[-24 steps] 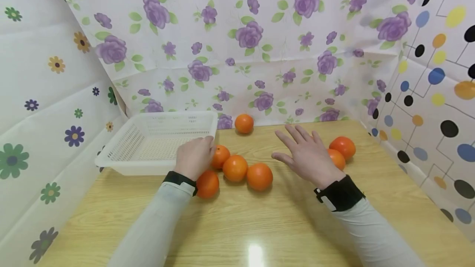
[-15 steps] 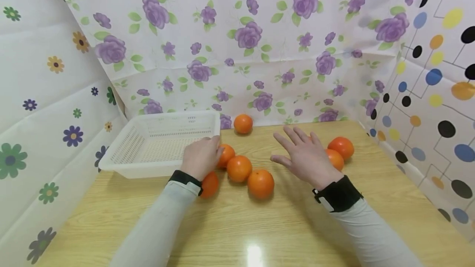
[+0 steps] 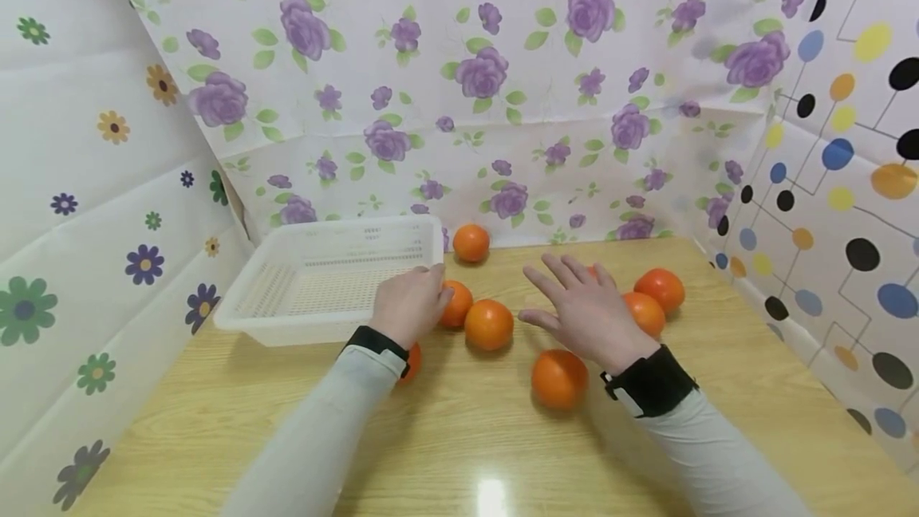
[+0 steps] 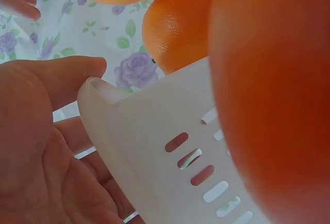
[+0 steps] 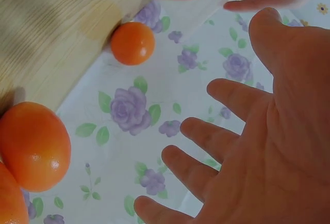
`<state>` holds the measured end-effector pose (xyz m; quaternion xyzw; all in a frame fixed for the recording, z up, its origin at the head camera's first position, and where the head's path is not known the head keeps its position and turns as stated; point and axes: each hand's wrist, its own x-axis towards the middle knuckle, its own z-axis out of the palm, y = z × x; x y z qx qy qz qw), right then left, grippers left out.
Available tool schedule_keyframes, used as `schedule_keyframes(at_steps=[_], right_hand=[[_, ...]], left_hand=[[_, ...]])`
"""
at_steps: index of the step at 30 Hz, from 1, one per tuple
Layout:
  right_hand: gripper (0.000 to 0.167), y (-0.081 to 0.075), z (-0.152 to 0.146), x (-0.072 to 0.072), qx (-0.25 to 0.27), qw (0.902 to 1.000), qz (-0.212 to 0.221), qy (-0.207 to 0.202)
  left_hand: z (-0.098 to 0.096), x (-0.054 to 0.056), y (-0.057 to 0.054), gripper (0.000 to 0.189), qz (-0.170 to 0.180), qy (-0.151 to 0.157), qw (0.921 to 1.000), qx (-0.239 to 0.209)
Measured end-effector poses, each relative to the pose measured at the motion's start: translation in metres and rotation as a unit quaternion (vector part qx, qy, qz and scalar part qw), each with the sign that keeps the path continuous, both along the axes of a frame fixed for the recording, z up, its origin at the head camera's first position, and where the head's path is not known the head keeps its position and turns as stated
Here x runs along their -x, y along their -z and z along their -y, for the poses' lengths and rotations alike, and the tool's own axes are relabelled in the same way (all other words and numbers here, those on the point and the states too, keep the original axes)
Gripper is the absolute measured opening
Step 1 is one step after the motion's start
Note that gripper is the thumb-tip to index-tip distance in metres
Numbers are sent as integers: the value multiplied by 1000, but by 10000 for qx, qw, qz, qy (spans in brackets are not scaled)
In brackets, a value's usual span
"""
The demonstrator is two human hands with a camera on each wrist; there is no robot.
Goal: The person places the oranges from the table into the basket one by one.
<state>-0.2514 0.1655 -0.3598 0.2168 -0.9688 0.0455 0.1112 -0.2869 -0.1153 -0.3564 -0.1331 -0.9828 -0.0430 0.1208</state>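
Observation:
In the head view, my left hand grips the right side of a white plastic basket by its rim. The left wrist view shows the thumb at the rim's edge and the other fingers behind the slotted wall. Close by the hand lie an orange, another orange and one partly hidden under the left wrist. My right hand is held above the table with spread fingers and nothing in it. A loose orange lies just left of the right wristband.
Two redder round fruits, one behind and one in front, lie right of my right hand. A small orange sits at the back by the flowered cloth. Patterned cloths also border the wooden table left and right.
The basket has slid right with my left hand, and the oranges beside it have shifted right. One orange has rolled right and nearer, towards my right wrist. The right hand has barely moved.

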Motion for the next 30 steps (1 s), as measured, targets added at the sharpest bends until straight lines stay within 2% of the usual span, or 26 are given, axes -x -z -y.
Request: schedule_keyframes(at_steps=[18, 30], right_hand=[[75, 5, 1, 3, -49, 10000, 29, 6], [78, 6, 3, 3, -20, 9999, 142, 81]], left_hand=[[-13, 4, -1, 26, 169, 75, 9998, 27], [-16, 3, 1, 24, 47, 113, 9999, -32]])
